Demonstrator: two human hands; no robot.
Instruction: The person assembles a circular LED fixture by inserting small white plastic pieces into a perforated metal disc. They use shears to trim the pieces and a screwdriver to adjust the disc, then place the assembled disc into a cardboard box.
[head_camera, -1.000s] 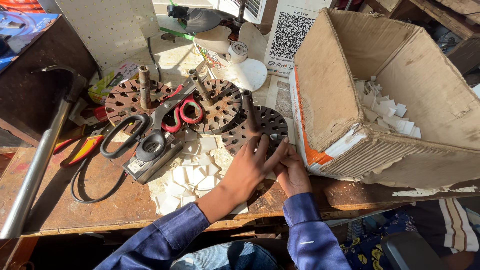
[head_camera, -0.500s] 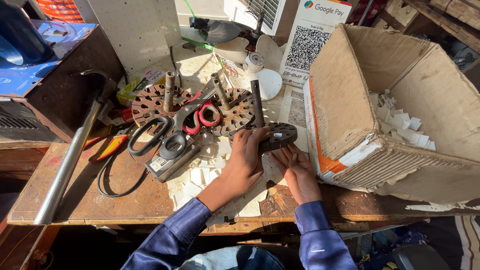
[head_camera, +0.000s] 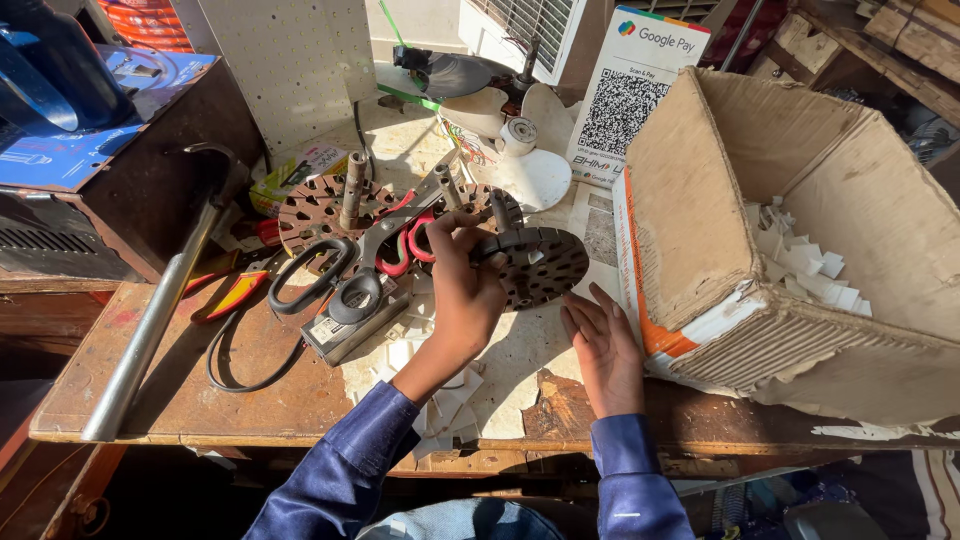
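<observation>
My left hand (head_camera: 462, 285) grips a dark round slotted metal disc (head_camera: 545, 265) by its short shaft and holds it tilted just above the workbench (head_camera: 180, 390). My right hand (head_camera: 605, 345) is open, palm down, fingers spread, right below the disc and next to the cardboard box (head_camera: 700, 230); it holds nothing. A second, rusty slotted disc (head_camera: 310, 205) with an upright shaft lies further left on the bench.
The big cardboard box at right holds white paper pieces (head_camera: 800, 260); more white pieces (head_camera: 440, 400) lie near the bench edge. Black-handled scissors (head_camera: 310, 280), a small grey device (head_camera: 350, 320), a black cable (head_camera: 235, 350), a metal pipe (head_camera: 150, 320), a white fan blade (head_camera: 535, 165).
The dark disc lay on the bench under both hands; my left hand has since lifted and tilted it by its shaft. My right hand has come off it and opened.
</observation>
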